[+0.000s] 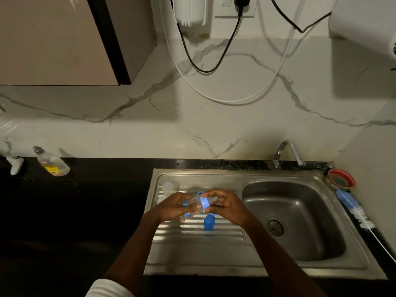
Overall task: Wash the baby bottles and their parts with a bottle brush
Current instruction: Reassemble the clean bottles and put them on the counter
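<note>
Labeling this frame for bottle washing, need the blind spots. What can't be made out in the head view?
- Baby bottle: body mostly covered by the left hand; contents unreadable.
- Teat end: hidden behind the right hand fingers.
- Pale part on the drainboard: too dim to identify.
- Bottle brush: handle runs off the right edge.
- Red bowl: contents too small to tell.

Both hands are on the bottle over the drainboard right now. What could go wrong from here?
The bottle is held in the air by the left hand and right hand; if the blue ring comes loose suddenly, parts may drop. The blue cap stands just below and could be knocked toward the basin.
</note>
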A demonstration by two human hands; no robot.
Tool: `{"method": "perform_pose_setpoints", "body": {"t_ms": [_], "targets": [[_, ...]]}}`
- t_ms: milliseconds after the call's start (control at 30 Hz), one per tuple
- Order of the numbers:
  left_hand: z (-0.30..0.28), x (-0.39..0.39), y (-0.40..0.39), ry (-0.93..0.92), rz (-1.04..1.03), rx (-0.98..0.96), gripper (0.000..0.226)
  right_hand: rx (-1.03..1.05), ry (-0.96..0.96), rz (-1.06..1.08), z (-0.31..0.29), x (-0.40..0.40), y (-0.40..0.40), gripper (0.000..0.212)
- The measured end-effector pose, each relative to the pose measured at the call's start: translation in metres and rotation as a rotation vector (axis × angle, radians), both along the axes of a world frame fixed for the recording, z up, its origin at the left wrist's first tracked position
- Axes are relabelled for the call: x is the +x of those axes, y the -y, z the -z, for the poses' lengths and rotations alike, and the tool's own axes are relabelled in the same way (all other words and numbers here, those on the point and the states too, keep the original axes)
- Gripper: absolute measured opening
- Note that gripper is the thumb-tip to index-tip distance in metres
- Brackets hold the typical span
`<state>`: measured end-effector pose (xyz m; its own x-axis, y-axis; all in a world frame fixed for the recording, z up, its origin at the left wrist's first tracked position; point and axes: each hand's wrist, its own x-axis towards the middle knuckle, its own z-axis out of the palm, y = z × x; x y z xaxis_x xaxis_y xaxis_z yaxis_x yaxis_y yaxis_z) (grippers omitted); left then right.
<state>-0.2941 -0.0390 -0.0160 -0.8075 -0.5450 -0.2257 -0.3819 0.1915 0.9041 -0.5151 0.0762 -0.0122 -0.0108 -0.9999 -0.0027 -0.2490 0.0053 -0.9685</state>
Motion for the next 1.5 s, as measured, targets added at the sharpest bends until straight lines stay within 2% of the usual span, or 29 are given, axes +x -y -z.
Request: {"method": "perform_pose_setpoints", "body": {"t_ms": [100, 200, 300, 400, 500, 567, 667, 800, 867, 933, 1000, 1100, 1167, 1233, 1300, 1367, 1500], "targets": [[0.004, -0.005, -0.001, 0.001, -0.006, -0.115, 0.039, 0.019, -0.023, 0.098, -0.002, 0.008, 0.002, 0.024], [0.012, -0.008, -0.003, -0.011, -0.065, -0.158, 0.042, 0.145, -0.062, 0.183, -0.006, 0.016, 0.007, 0.038], [0.016, -0.008, -0.004, 0.004, -0.087, -0.163, 0.038, 0.199, -0.09, 0.096, -0.008, 0.011, 0.01, 0.04], [0.012, -0.005, -0.001, 0.018, -0.085, -0.09, 0.041, 0.096, -0.171, -0.046, -0.013, -0.001, 0.009, 0.034], [0.006, -0.003, 0.001, 0.039, 0.01, -0.129, 0.042, 0.034, -0.294, -0.099, -0.014, -0.004, 0.011, 0.029], [0.006, -0.004, 0.0, 0.019, -0.01, -0.173, 0.051, 0.055, -0.251, -0.062, -0.015, 0.0, 0.011, 0.027], [0.015, -0.008, -0.004, -0.045, -0.112, -0.209, 0.045, 0.106, -0.196, 0.001, -0.019, 0.005, 0.015, 0.018], [0.021, -0.007, -0.009, -0.076, -0.182, -0.26, 0.042, 0.187, -0.184, 0.026, -0.017, 0.013, 0.022, 0.021], [0.02, -0.009, -0.008, -0.041, -0.198, -0.32, 0.044, 0.259, -0.084, 0.096, -0.011, 0.016, 0.025, 0.03], [0.018, -0.01, -0.007, 0.072, -0.206, -0.42, 0.052, 0.358, 0.006, 0.163, -0.006, 0.02, 0.027, 0.041], [0.019, -0.01, -0.009, 0.115, -0.211, -0.496, 0.057, 0.449, 0.09, 0.201, -0.002, 0.021, 0.031, 0.044], [0.022, -0.007, -0.015, 0.124, -0.241, -0.499, 0.061, 0.571, 0.271, 0.194, 0.006, 0.021, 0.031, 0.049], [0.024, -0.003, -0.013, 0.139, -0.269, -0.505, 0.06, 0.59, 0.292, 0.222, 0.014, 0.023, 0.028, 0.054], [0.024, 0.005, -0.007, 0.187, -0.248, -0.5, 0.065, 0.533, 0.144, 0.301, 0.028, 0.026, 0.022, 0.055], [0.025, 0.016, -0.003, 0.252, -0.212, -0.475, 0.07, 0.419, -0.242, 0.294, 0.05, 0.026, 0.01, 0.043], [0.028, 0.025, -0.001, 0.344, -0.172, -0.524, 0.063, 0.379, -0.618, 0.153, 0.07, 0.028, 0.0, 0.034], [0.028, 0.024, -0.006, 0.572, -0.134, -0.688, 0.055, 0.491, -0.756, -0.006, 0.093, 0.043, -0.006, 0.051]]}}
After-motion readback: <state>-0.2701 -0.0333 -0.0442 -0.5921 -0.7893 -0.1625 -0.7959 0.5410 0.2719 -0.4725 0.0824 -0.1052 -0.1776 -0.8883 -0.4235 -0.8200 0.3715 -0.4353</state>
